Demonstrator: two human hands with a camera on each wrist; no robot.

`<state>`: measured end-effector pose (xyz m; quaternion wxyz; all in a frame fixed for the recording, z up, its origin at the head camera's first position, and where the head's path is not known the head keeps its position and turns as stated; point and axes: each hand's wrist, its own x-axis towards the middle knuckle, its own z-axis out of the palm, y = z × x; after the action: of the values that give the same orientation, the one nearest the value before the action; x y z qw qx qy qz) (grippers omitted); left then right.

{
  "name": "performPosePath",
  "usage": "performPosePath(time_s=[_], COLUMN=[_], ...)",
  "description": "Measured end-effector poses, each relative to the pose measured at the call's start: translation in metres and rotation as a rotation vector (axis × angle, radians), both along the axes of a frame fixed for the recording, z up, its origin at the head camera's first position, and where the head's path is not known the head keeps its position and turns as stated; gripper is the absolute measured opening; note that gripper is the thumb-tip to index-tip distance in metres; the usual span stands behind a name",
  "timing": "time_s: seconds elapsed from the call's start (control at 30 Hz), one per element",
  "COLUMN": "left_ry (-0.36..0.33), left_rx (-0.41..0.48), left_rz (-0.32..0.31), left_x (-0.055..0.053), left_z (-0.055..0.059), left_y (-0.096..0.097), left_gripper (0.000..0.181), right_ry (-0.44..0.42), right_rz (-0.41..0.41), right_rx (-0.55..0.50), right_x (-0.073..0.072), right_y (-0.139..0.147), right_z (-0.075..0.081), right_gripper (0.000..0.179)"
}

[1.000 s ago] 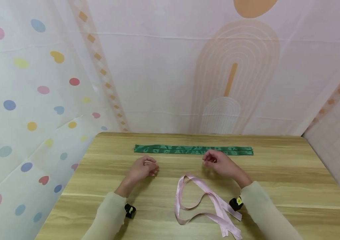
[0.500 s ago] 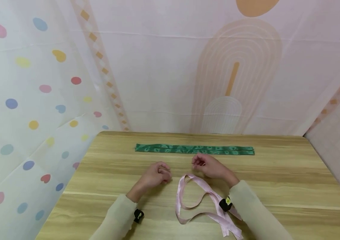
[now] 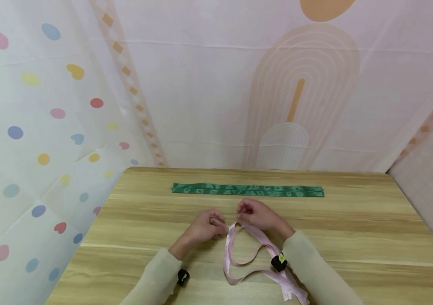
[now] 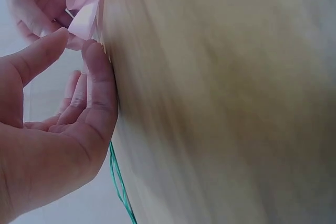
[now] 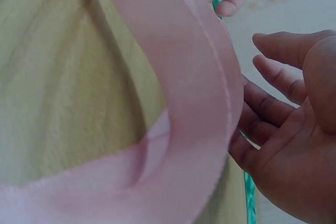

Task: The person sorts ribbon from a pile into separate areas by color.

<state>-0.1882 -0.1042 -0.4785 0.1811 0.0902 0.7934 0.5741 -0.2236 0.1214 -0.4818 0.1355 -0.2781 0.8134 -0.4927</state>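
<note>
A long pink satin ribbon [image 3: 254, 271] lies in loose loops on the wooden table. At its far left bend is my left hand [image 3: 208, 226], fingers loosely bent; in the left wrist view a gap shows between thumb [image 4: 47, 51] and forefinger, with the ribbon [image 4: 86, 9] just beyond the tips. My right hand [image 3: 261, 215] is over the ribbon's far end. In the right wrist view its thumb and fingers [image 5: 273, 103] are spread apart, some fingertips against or close to the ribbon's edge [image 5: 194, 77]; contact is hard to tell. Neither hand grips anything.
A green patterned ribbon [image 3: 247, 190], laid in a long flat fold, stretches across the table's back. Printed cloth [image 3: 201, 106] hangs behind the wooden table [image 3: 372, 237] and along the sides. A black band [image 3: 279, 263] is at the right wrist.
My left hand has moved right and a little nearer, to the pink ribbon's bend. My right hand has moved left and nearer, away from the green ribbon. Both ribbons lie as before.
</note>
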Motion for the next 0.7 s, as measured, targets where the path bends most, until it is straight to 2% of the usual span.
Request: performPosePath(time_s=[0.2,0.37,0.57,0.7], left_ry=[-0.015,0.003,0.011,0.009], left_rx=[-0.026,-0.065,-0.126,-0.125], left_rz=[0.017,0.004,-0.010,-0.011], left_x=[-0.002,-0.001,0.000,-0.001], left_z=[-0.004,-0.003,-0.002,-0.006], left_y=[0.006,0.009,0.013,0.013], left_gripper=[0.030,0.030,0.024,0.022], right_ry=[-0.045,-0.074,-0.084,-0.079], right_rz=[0.002,0.005,0.006,0.005], right_rx=[-0.011,-0.012,-0.009,0.016], right_x=[0.002,0.006,0.010,0.011], right_y=[-0.005,-0.007,-0.008,-0.008], right_z=[-0.004,-0.006,-0.006,-0.007], right_gripper=[0.013,0.010,0.011,0.011])
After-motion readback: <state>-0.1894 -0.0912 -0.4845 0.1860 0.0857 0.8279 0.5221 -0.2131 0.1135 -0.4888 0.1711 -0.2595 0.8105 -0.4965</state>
